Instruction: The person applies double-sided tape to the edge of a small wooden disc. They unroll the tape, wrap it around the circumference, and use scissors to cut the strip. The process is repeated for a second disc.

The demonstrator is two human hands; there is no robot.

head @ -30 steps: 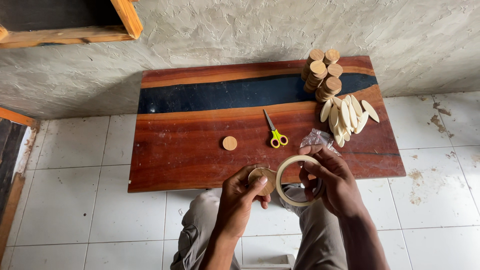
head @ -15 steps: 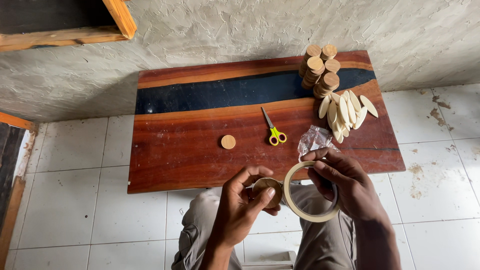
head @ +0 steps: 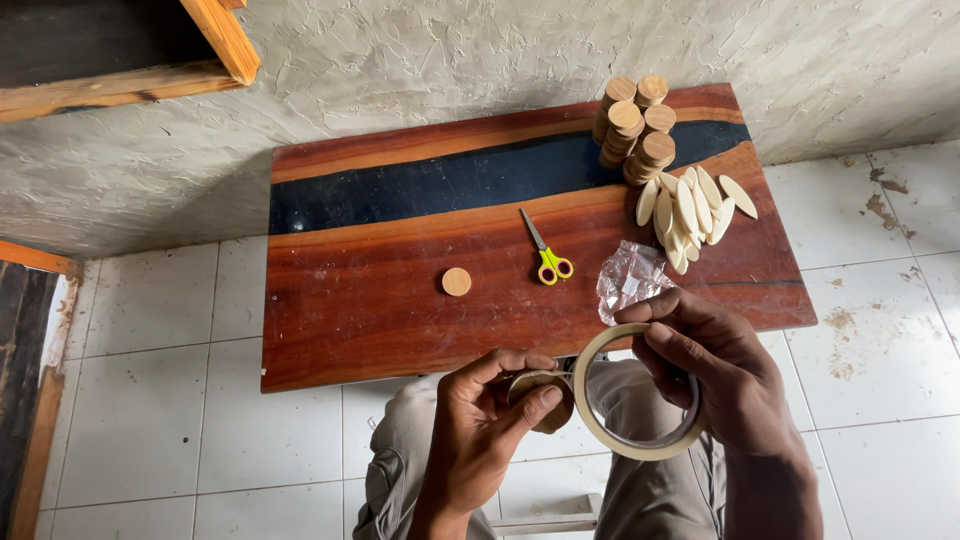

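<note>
Gripping a roll of pale masking tape [head: 640, 395], the right hand [head: 715, 375] has its fingers hooked through the ring and its thumb across the top edge, holding it on edge above the person's lap. The left hand [head: 480, 430] is closed around a small round wooden disc [head: 545, 395], thumb and forefinger pinching it just beside the roll, and a short strip of tape seems to run between the two. Compared with half a second ago, both hands sit slightly lower and closer to the body, off the near edge of the red-brown wooden table [head: 380, 310], and the roll has tipped a little more open toward the camera. On the table nothing has shifted: a lone wooden disc [head: 457, 281] lies near the middle, yellow-handled scissors [head: 546, 253] to its right, a crumpled clear plastic bag [head: 628, 278] near the right hand, stacked wooden discs [head: 635, 125] at the far right corner and a fan of pale oval wooden pieces [head: 690, 212] below them.
</note>
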